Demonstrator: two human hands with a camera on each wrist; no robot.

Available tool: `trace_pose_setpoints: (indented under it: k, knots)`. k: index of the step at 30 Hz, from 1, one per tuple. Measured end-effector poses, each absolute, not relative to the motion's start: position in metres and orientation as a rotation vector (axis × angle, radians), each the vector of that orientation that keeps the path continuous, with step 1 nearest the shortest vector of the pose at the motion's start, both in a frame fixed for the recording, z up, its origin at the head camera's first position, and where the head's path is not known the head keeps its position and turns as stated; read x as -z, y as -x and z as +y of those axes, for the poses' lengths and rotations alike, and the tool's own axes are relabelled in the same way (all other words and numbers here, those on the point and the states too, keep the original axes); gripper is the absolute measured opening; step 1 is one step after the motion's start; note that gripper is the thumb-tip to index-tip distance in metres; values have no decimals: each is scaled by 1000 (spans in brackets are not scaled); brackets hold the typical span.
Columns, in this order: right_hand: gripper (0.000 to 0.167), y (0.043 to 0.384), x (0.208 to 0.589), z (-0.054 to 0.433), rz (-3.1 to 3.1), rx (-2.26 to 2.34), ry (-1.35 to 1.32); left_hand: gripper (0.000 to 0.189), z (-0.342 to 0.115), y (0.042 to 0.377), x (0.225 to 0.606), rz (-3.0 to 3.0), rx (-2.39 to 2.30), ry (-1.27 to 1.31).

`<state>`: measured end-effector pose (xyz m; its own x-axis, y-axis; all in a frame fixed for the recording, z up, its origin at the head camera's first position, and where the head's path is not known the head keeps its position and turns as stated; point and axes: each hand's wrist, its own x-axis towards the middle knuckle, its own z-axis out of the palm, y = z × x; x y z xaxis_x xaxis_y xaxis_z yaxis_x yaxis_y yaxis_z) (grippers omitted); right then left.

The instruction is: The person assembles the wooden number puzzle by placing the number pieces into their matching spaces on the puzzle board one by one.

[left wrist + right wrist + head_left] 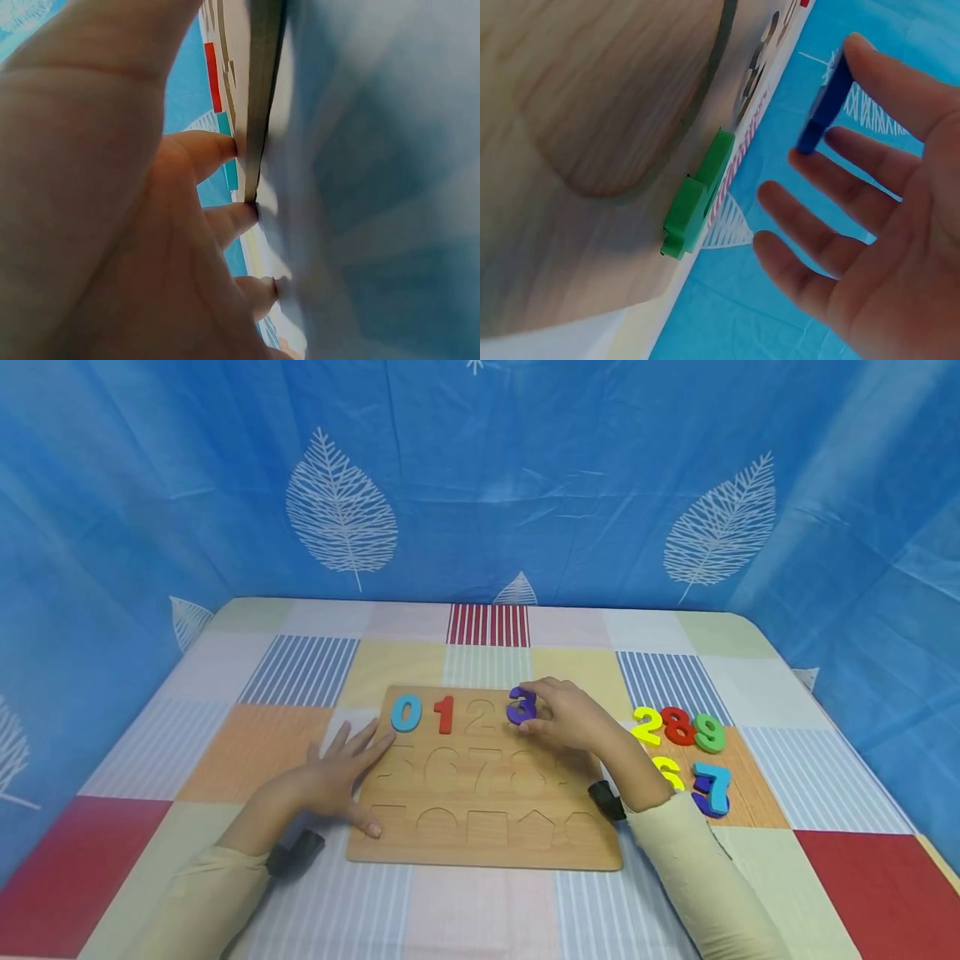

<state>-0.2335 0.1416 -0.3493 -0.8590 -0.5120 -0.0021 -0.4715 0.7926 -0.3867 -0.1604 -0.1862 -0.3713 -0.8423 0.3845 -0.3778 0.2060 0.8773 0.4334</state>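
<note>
My right hand [573, 714] pinches a purple number 3 [521, 707] between thumb and fingertips. It is over the top row of a wooden puzzle board [480, 852], and in the right wrist view the piece [826, 105] is held above the board. Spread out, my left hand [341, 774] touches the board's left edge with its fingers and thumb. In the top row lie a light blue 0 [406, 713] and a red 1 [444, 715], with a bare 2 outline beside them. A green piece [697, 199] on the board shows in the right wrist view; my right hand hides it from the head view.
Right of the board lie a yellow 2 [647, 726], a red 8 [678, 727], a green 9 [708, 733] and a yellow 6 [667, 770] partly behind my forearm. A light blue 7 [718, 787] overlaps a purple piece [702, 803]. A blue curtain [480, 485] hangs behind the table.
</note>
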Motion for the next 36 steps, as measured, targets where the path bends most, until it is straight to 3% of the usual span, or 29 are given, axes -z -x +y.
trace_pose_setpoints:
  k: [12,36]
  knots:
    - [55,233,362,142,2898,210,762,125,-182,161,378,2600,-532,-509]
    - [56,233,363,139,2895,268,795,125,-185,160,374,2631,-503,-504]
